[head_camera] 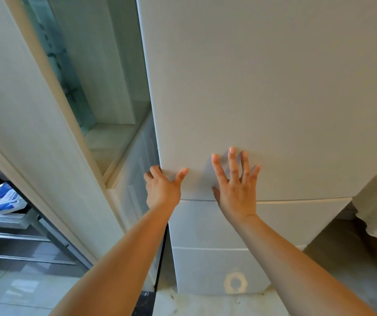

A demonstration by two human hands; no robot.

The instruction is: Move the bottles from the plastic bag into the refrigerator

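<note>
Pressing flat with fingers spread, the right hand rests on the plain white refrigerator door (matte, unmarked); the left hand grips its left edge, fingers curled.

I see white refrigerator filling right and centre of view, tall, upright. Upper door plain, matte, lying flush with body. Below it two drawer fronts, stacked, both shut. No bottles or plastic bag in my view.
</note>
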